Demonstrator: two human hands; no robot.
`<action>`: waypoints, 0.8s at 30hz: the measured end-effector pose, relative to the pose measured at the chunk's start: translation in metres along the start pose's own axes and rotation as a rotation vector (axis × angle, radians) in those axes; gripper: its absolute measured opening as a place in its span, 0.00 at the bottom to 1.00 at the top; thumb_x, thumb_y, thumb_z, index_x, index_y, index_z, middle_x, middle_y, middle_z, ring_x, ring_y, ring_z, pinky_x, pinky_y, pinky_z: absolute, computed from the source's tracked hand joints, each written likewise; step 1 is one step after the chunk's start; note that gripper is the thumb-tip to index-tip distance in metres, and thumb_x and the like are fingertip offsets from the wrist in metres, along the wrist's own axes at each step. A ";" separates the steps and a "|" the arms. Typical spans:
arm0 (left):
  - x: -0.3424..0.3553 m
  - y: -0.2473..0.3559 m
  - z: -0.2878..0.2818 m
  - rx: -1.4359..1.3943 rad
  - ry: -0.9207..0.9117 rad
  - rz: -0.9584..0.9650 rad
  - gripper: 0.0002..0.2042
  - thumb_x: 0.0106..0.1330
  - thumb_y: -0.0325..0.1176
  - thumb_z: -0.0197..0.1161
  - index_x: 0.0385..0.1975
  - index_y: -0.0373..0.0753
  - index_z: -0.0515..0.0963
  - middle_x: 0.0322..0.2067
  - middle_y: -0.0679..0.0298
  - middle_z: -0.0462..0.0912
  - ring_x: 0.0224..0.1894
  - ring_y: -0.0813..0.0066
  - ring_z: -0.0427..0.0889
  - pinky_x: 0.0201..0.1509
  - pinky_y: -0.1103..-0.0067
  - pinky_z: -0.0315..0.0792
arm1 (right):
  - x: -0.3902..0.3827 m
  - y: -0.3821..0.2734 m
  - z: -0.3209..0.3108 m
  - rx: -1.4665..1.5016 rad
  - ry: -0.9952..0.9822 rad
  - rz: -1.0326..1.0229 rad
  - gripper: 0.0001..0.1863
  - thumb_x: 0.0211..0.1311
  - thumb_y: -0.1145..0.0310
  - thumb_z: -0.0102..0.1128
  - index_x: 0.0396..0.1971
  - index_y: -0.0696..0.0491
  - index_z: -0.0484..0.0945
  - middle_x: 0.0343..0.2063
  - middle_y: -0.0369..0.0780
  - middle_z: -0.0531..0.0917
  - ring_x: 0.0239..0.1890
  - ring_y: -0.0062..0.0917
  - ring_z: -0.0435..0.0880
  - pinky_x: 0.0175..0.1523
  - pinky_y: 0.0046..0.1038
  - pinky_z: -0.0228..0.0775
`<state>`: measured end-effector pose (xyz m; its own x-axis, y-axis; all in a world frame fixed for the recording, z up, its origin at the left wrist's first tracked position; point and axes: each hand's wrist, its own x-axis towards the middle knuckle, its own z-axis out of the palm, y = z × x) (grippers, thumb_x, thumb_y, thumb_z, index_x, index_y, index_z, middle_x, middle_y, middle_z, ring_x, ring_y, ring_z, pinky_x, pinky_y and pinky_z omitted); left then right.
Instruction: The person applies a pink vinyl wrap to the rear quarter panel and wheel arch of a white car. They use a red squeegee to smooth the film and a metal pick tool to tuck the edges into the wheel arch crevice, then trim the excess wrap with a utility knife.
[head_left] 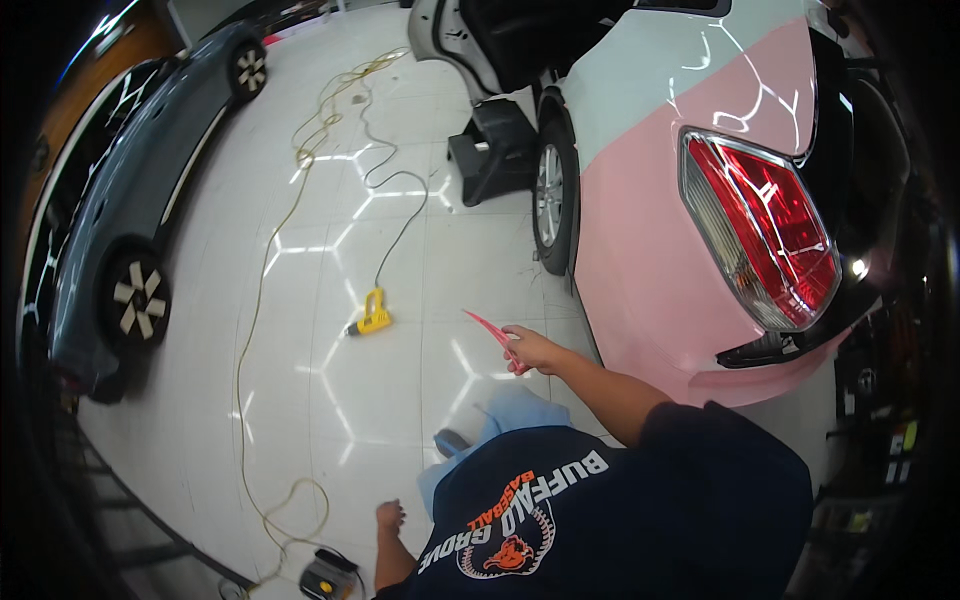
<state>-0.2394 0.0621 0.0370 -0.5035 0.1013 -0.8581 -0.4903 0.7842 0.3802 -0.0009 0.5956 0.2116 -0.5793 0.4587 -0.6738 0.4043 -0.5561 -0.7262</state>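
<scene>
My right hand (pixel 528 350) is closed on a thin, pointed pink strip (pixel 483 321), held beside the rear corner of a car (pixel 630 280) with pink and pale mint panels and a red tail lamp (pixel 755 225). My left hand (pixel 390 516) hangs low at my left side, above the floor, with fingers slightly bent and apart and nothing visible in it. A yellow heat gun (pixel 372 312) lies on the white tiled floor (pixel 460 260), ahead of and to the left of my right hand, with its cord running away from me.
A grey car (pixel 140 180) stands along the left. A long yellow hose (pixel 249 340) winds over the floor toward a small dark machine (pixel 328 575) at the lower left. A black plastic panel (pixel 490 160) sits by the rear wheel (pixel 550 200), near an open car door (pixel 445 35).
</scene>
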 end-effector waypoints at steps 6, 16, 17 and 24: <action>0.163 0.274 -0.038 0.892 0.203 0.676 0.20 0.65 0.42 0.54 0.31 0.28 0.84 0.39 0.41 0.84 0.44 0.42 0.82 0.52 0.58 0.74 | 0.041 -0.095 -0.054 0.479 0.343 -0.161 0.40 0.62 0.78 0.52 0.74 0.43 0.50 0.34 0.43 0.75 0.25 0.31 0.80 0.29 0.37 0.79; 0.163 0.685 0.196 1.012 -0.160 1.114 0.22 0.67 0.42 0.58 0.51 0.28 0.79 0.49 0.41 0.81 0.55 0.43 0.78 0.62 0.61 0.71 | 0.149 -0.251 -0.131 0.662 0.695 -0.297 0.41 0.62 0.78 0.51 0.75 0.47 0.48 0.41 0.42 0.74 0.28 0.28 0.79 0.33 0.36 0.81; 0.145 0.725 0.236 0.984 -0.233 1.155 0.22 0.67 0.41 0.59 0.52 0.28 0.78 0.51 0.41 0.80 0.57 0.44 0.77 0.63 0.62 0.70 | 0.152 -0.266 -0.144 0.668 0.725 -0.332 0.41 0.61 0.78 0.50 0.74 0.49 0.47 0.43 0.43 0.73 0.28 0.28 0.79 0.33 0.36 0.81; 0.096 0.969 0.457 1.029 -0.594 1.803 0.23 0.66 0.33 0.61 0.59 0.28 0.71 0.56 0.41 0.75 0.60 0.43 0.74 0.65 0.62 0.67 | 0.205 -0.337 -0.189 0.644 0.970 -0.385 0.41 0.64 0.77 0.51 0.76 0.49 0.47 0.41 0.42 0.75 0.25 0.24 0.77 0.28 0.29 0.74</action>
<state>-0.4380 1.1119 0.1650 0.4644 0.8830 0.0676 0.6944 -0.4104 0.5911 -0.1224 1.0076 0.2926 0.2944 0.8417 -0.4525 -0.2597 -0.3852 -0.8855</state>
